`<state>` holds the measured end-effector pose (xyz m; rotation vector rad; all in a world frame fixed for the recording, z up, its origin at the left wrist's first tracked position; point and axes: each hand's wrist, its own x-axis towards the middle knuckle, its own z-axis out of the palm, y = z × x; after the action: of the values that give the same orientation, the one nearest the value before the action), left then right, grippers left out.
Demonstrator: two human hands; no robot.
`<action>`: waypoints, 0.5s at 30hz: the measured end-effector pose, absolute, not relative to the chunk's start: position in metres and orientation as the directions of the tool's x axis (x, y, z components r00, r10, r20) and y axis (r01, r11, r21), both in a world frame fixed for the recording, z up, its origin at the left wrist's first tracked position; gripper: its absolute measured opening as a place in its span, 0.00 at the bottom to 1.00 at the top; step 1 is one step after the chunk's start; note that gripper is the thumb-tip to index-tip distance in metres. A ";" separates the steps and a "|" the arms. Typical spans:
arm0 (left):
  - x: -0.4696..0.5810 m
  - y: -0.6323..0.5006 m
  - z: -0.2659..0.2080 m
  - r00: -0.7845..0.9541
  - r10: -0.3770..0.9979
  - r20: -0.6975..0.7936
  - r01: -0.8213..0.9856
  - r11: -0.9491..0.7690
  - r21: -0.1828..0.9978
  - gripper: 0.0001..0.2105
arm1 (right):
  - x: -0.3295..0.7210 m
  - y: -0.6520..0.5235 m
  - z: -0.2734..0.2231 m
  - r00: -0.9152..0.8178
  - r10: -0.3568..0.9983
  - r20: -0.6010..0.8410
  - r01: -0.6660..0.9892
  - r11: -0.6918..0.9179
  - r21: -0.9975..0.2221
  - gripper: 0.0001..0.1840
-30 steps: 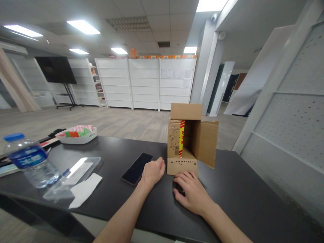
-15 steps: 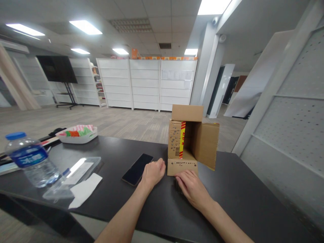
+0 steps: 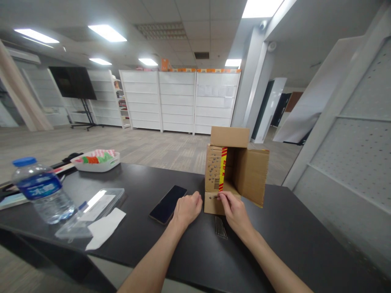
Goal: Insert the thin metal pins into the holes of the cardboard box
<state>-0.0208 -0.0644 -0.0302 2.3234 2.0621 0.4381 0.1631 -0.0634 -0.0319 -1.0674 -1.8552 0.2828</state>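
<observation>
An open cardboard box (image 3: 213, 169) stands on the black table, its opening facing me. Dark round spots dot its side, a yellow-and-red tape strip runs down that side, and the lower front flap (image 3: 210, 207) has a row of small holes. My right hand (image 3: 233, 207) is in front of this flap, thumb and forefinger pinched at the holes; whatever is between the fingertips is too small to make out. Below it lies a row of thin metal pins (image 3: 220, 228). My left hand (image 3: 188, 207) rests closed on the table, left of the flap; its fingers hide any contents.
Left of my left hand lies a black phone (image 3: 168, 204). Farther left are a clear plastic case (image 3: 104, 203), a white paper piece (image 3: 105, 230) and a water bottle (image 3: 42, 191). A white basket (image 3: 104, 165) with colourful packets stands at the far edge.
My right hand has lifted from the pins to the holes in the lower flap, fingers now pinched. The row of pins is uncovered. My left hand stays beside the box.
</observation>
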 end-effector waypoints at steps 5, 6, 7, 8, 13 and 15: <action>-0.020 -0.066 -0.028 0.093 0.976 0.197 0.971 -0.133 0.200 0.15 | 0.163 -0.059 -0.039 -0.176 0.766 0.618 0.559 0.595 -0.578 0.15; -0.020 -0.066 -0.027 0.092 0.976 0.198 0.971 -0.132 0.201 0.15 | 0.164 -0.058 -0.039 -0.177 0.768 0.616 0.562 0.592 -0.577 0.15; -0.020 -0.066 -0.028 0.091 0.976 0.200 0.971 -0.131 0.201 0.15 | 0.164 -0.057 -0.040 -0.181 0.769 0.614 0.565 0.592 -0.575 0.15; -0.020 -0.066 -0.028 0.092 0.975 0.204 0.971 -0.133 0.199 0.15 | 0.164 -0.057 -0.040 -0.191 0.767 0.612 0.568 0.595 -0.568 0.15; -0.020 -0.065 -0.029 0.100 0.970 0.219 0.972 -0.143 0.187 0.15 | 0.163 -0.055 -0.039 -0.266 0.735 0.623 0.600 0.633 -0.490 0.14; -0.019 -0.066 -0.028 0.086 0.975 0.203 0.973 -0.126 0.191 0.15 | 0.162 -0.053 -0.039 -0.283 0.730 0.622 0.649 0.623 -0.436 0.14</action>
<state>-0.0195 -0.0656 -0.0283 2.3101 2.0725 0.4409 0.1624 -0.0535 -0.0391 -1.0839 -2.0079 0.1224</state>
